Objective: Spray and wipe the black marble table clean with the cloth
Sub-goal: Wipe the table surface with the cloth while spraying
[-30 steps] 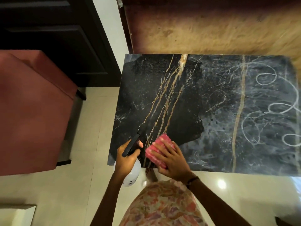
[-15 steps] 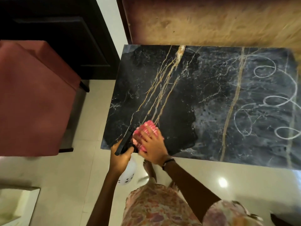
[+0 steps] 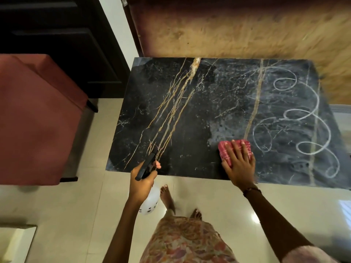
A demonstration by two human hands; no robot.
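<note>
The black marble table (image 3: pixel 186 118) has gold veins; its left half looks dark and wiped, while its right half is grey with white looping streaks. My right hand (image 3: pixel 239 166) lies flat on a folded pink cloth (image 3: pixel 226 149) near the table's front edge, right of centre. My left hand (image 3: pixel 142 182) grips a white spray bottle (image 3: pixel 151 201) with a black trigger head, held at the front edge just off the table.
A red upholstered chair (image 3: pixel 38 118) stands left of the table. A dark cabinet (image 3: pixel 57 35) is at the back left and a brown wooden panel (image 3: pixel 237 29) runs behind the table. My bare feet stand on glossy cream floor tiles (image 3: pixel 76 215).
My right hand slid the pink cloth from beside the spray bottle to the right along the front edge. The left hand kept holding the bottle in about the same place.
</note>
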